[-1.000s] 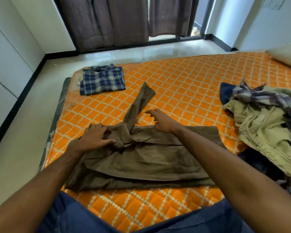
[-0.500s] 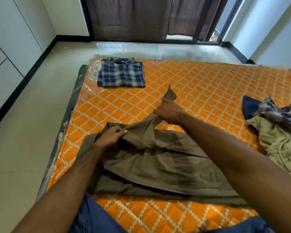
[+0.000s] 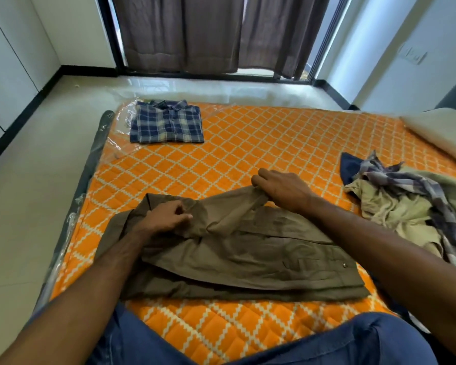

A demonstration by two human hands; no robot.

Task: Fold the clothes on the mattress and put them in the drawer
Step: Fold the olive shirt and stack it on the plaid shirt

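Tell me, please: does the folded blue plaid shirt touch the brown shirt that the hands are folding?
Apart. The head view shows a wide band of bare orange mattress between the plaid shirt and the brown shirt.

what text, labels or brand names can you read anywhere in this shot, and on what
None can be read.
Brown shirt, gripped by the left hand and right hand: no label or print shows.
Plaid shirt: only the check pattern, no tag in view.
Clothes pile: no print shows.
Wall switch plate: any marks are too small and blurred to read.
Mattress: a lattice pattern, no words.
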